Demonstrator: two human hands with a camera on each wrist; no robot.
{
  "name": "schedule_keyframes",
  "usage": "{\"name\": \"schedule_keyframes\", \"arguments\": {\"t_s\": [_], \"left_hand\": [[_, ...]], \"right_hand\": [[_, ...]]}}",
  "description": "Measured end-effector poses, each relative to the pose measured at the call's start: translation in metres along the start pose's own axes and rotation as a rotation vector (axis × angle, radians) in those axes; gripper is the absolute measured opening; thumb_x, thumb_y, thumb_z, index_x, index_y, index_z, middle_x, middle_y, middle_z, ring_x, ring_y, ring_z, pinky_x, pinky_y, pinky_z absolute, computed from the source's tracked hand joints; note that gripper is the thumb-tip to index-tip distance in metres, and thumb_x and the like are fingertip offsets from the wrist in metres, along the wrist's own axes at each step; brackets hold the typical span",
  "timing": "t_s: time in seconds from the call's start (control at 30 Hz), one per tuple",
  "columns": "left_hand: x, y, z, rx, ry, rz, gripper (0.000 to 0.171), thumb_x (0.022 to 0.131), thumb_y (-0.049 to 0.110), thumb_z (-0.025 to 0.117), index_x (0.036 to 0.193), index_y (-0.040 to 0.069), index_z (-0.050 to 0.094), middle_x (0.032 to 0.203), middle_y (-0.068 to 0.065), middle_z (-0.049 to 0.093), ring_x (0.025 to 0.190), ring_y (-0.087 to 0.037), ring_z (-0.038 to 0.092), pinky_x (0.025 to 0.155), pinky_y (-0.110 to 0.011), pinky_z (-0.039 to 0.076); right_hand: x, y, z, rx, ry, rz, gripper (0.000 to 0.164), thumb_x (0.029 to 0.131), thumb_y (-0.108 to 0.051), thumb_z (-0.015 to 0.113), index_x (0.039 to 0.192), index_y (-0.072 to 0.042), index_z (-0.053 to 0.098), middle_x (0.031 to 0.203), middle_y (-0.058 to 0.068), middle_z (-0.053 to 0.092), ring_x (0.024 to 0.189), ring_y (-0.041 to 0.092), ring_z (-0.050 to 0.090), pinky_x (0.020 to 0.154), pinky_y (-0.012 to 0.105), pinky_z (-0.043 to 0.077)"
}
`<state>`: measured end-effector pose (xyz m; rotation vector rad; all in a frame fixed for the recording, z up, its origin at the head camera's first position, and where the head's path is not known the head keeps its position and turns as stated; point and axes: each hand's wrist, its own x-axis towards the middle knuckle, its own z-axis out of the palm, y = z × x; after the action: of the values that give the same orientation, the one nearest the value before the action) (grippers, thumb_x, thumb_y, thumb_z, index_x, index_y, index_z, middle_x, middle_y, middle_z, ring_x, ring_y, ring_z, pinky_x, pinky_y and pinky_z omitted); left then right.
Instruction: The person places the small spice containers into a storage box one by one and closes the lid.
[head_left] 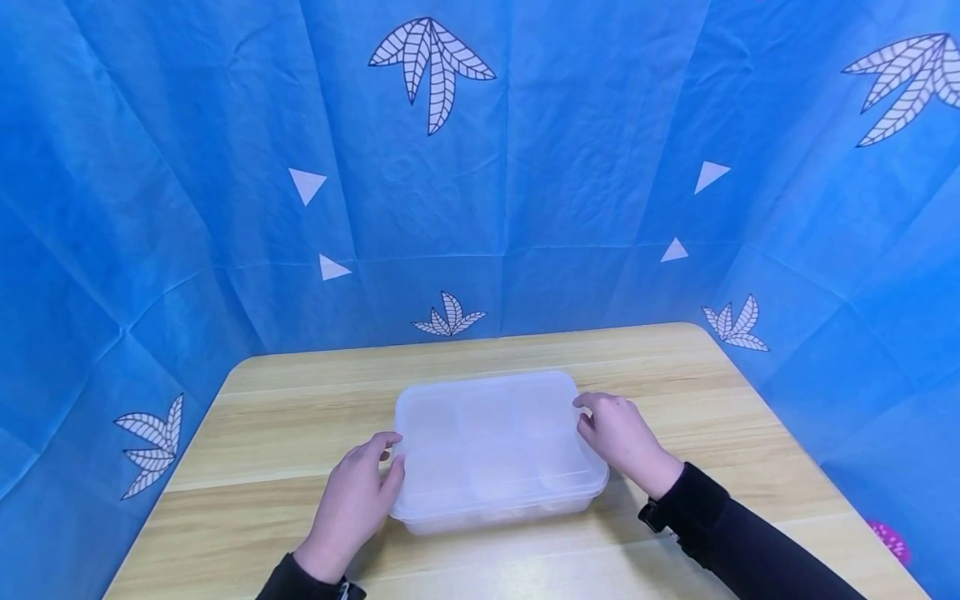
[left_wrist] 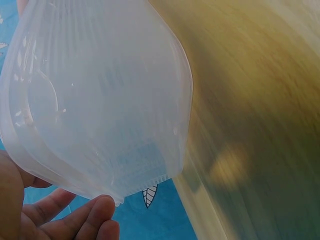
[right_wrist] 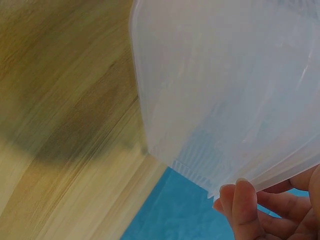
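A translucent white plastic storage box (head_left: 495,442) with its lid on sits on the wooden table, and faint compartments show through the lid. At its left side my left hand (head_left: 356,500) grips the rim, thumb above and fingertips (left_wrist: 102,205) under the edge in the left wrist view. My right hand (head_left: 622,437) holds the opposite side near the far right corner. In the right wrist view its fingers (right_wrist: 245,205) curl beneath the lid's edge. The ribbed wall of the box (left_wrist: 115,100) fills much of the left wrist view.
The light wooden table (head_left: 300,417) has rounded far corners and extends around the box. Blue cloth (head_left: 502,208) with white leaf and triangle prints hangs behind the table and along both sides. A pink spot (head_left: 890,542) shows beyond the right edge.
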<state>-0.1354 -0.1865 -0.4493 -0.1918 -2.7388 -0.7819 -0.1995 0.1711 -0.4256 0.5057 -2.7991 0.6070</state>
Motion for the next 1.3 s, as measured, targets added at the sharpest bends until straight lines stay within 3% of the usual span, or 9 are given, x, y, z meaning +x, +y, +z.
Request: {"name": "schedule_keyframes", "arguments": {"t_s": [0.33, 0.6, 1.0, 1.3], "left_hand": [[-0.0007, -0.0002, -0.0009, -0.003, 0.013, 0.016, 0.03, 0.094, 0.015, 0.067, 0.121, 0.002, 0.066, 0.101, -0.014, 0.073, 0.094, -0.03, 0.069, 0.077, -0.047, 0.057], [-0.001, -0.0007, -0.0009, 0.0, 0.022, 0.025, 0.029, 0.094, 0.016, 0.067, 0.119, 0.002, 0.066, 0.101, -0.015, 0.073, 0.093, -0.029, 0.069, 0.077, -0.047, 0.057], [-0.0006, -0.0007, -0.0018, -0.011, -0.015, -0.005, 0.034, 0.095, 0.018, 0.067, 0.124, 0.001, 0.063, 0.111, -0.017, 0.071, 0.099, -0.031, 0.068, 0.08, -0.049, 0.057], [0.0034, -0.0054, -0.0001, -0.028, -0.007, 0.005, 0.038, 0.097, 0.021, 0.064, 0.128, -0.001, 0.06, 0.121, -0.016, 0.068, 0.103, -0.032, 0.067, 0.083, -0.05, 0.056]], "right_hand": [[0.0007, -0.001, -0.0011, 0.003, -0.02, 0.018, 0.024, 0.085, 0.003, 0.061, 0.107, 0.003, 0.072, 0.076, 0.003, 0.06, 0.047, 0.007, 0.035, 0.051, 0.024, 0.039], [-0.0015, -0.0011, -0.0008, 0.004, -0.022, 0.014, 0.022, 0.085, 0.002, 0.063, 0.106, 0.003, 0.072, 0.079, 0.005, 0.064, 0.051, 0.006, 0.043, 0.053, 0.024, 0.043], [-0.002, 0.0002, 0.0001, 0.022, -0.027, 0.026, 0.024, 0.087, 0.0, 0.063, 0.11, 0.003, 0.07, 0.076, 0.002, 0.061, 0.052, 0.005, 0.046, 0.05, 0.023, 0.043], [0.0043, 0.0066, 0.0003, 0.068, -0.034, 0.056, 0.033, 0.092, -0.006, 0.062, 0.123, 0.005, 0.062, 0.103, 0.017, 0.069, 0.063, 0.008, 0.057, 0.054, 0.025, 0.05]]}}
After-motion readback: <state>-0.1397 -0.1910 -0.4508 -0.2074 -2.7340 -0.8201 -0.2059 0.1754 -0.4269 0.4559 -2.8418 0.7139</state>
